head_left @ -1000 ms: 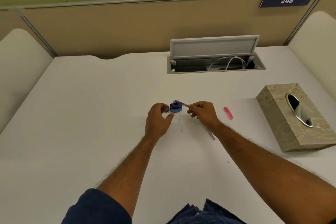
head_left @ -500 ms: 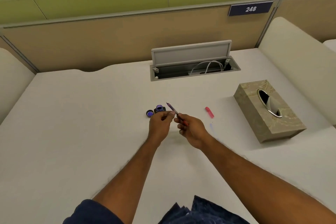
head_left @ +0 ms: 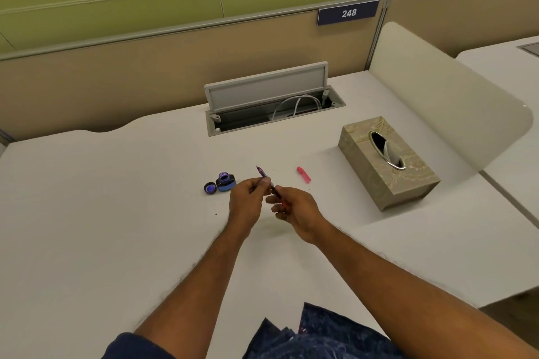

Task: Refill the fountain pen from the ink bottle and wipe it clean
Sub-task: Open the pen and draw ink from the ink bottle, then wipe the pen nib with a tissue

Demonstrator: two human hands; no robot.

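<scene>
Pen (head_left: 267,182): held above the desk (head_left: 116,213) in both hands, nib end up and pointing away, just right of the bottle (head_left: 225,181).
Left hand (head_left: 247,202): fingertips pinched on the pen's front section, just below the nib.
Right hand (head_left: 294,208): closed around the red rear part of the pen.
Bottle: open, upright on the desk, its cap (head_left: 209,188) lying just beside it on the left.
Red piece (head_left: 304,174): lies on the desk to the right, probably the pen's own cap; too small to be sure.
Tissue box (head_left: 388,162): stands well to the right, a tissue showing in its slot.
Step in hand: likely closing or checking the filled pen before wiping.
Doing it well: keep the nib up so ink stays in; turn gently, no squeezing; keep wet parts off the desk; fetch a tissue with one hand while the other holds the pen; wipe nib and section towards the tip.
Risk: the open bottle sits close to the left wrist, so cap it soon.
</scene>
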